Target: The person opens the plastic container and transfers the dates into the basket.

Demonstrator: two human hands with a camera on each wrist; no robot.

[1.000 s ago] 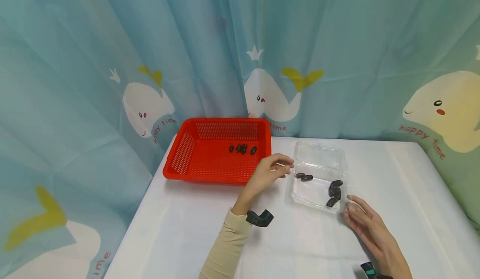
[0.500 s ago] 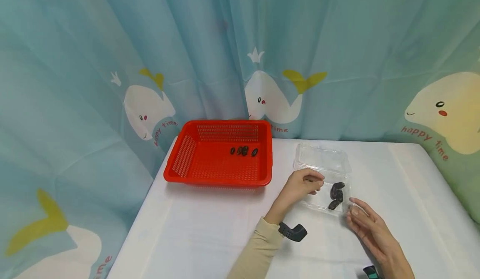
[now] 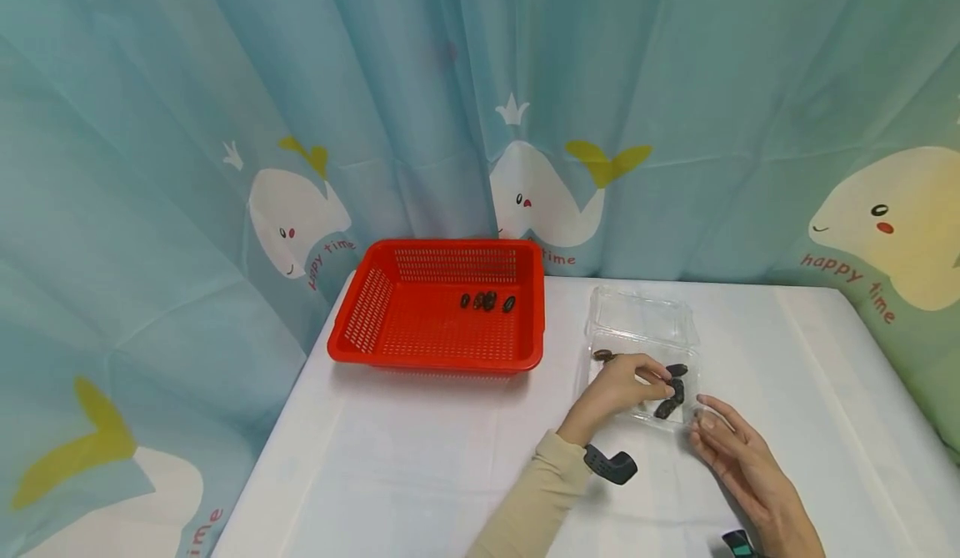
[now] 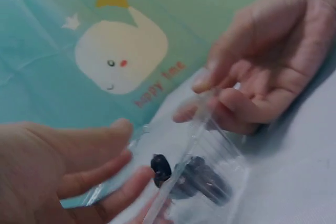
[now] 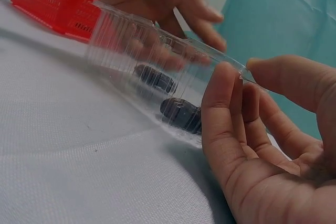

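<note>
A clear plastic clamshell box (image 3: 637, 414) stands with its lid raised at the back. Several dark brown dates (image 3: 664, 409) lie in it, mostly at the right side, with one more date (image 3: 602, 354) showing at the left. My left hand (image 3: 626, 387) reaches down into the box among the right-hand dates. In the left wrist view its thumb and fingers are apart, with a date (image 4: 160, 170) just beyond the fingertips. At the box's near right corner, my right hand (image 3: 742, 458) pinches the rim between thumb and fingers, plainly seen in the right wrist view.
A red plastic basket (image 3: 435, 365) stands left of the box, with several dates (image 3: 489, 301) inside near its back right. White cloth (image 3: 360, 458) covers the table. A blue-green curtain (image 3: 712, 208) with whale prints hangs behind and at the sides.
My left hand has moved right, from beside the box's left edge over the box and down to the right-hand dates. The right hand has stayed at the corner.
</note>
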